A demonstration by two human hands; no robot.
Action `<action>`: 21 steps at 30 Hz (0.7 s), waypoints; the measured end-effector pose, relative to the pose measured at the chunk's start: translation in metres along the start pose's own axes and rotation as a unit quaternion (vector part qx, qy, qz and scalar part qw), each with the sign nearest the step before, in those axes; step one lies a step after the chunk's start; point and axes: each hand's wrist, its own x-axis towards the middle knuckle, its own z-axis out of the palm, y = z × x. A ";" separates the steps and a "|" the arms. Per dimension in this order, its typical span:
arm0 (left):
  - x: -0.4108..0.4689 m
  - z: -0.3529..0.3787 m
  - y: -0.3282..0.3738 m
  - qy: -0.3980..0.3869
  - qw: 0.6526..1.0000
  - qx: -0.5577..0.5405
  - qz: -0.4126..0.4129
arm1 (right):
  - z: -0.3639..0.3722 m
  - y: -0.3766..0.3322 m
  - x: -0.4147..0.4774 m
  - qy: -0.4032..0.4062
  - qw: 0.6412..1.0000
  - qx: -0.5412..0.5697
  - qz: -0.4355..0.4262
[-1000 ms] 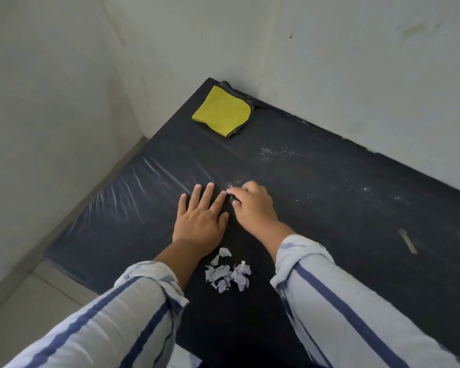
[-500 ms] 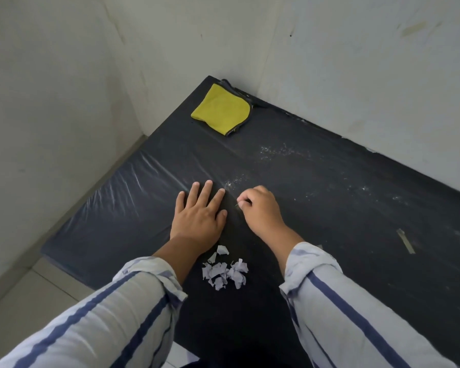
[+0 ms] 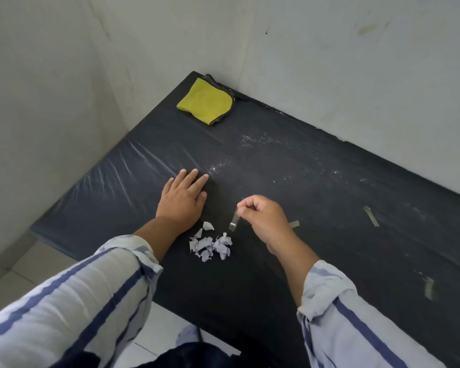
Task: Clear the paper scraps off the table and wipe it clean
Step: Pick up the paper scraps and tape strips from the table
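Note:
A small heap of pale paper scraps (image 3: 210, 243) lies on the black table (image 3: 329, 235) between my wrists. My left hand (image 3: 182, 201) rests flat on the table, fingers spread, just above and left of the heap. My right hand (image 3: 263, 216) hovers above the table to the right of the heap, thumb and forefinger pinched on a short strip of clear tape (image 3: 234, 221) that dangles down. A folded yellow cloth (image 3: 205, 100) lies at the far corner of the table by the walls.
White dust (image 3: 250, 140) speckles the table's middle. Tape strips are stuck to the table: (image 3: 371, 219), tape piece (image 3: 294, 223) and tape piece (image 3: 429, 288). Walls close in behind and on the left; tiled floor (image 3: 37, 264) lies below the near-left edge.
My right hand has pulled back toward me and lifted off the table, with a strip of tape pinched in its fingers. My left hand stays flat in place.

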 end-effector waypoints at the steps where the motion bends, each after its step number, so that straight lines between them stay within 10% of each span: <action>1: -0.005 0.000 -0.002 0.005 1.000 -0.013 0.005 | 0.002 0.002 -0.006 -0.012 1.000 -0.009 0.006; 21: -0.072 0.008 0.010 -0.009 0.998 -0.063 0.025 | 0.016 0.009 -0.040 0.037 0.994 0.098 0.032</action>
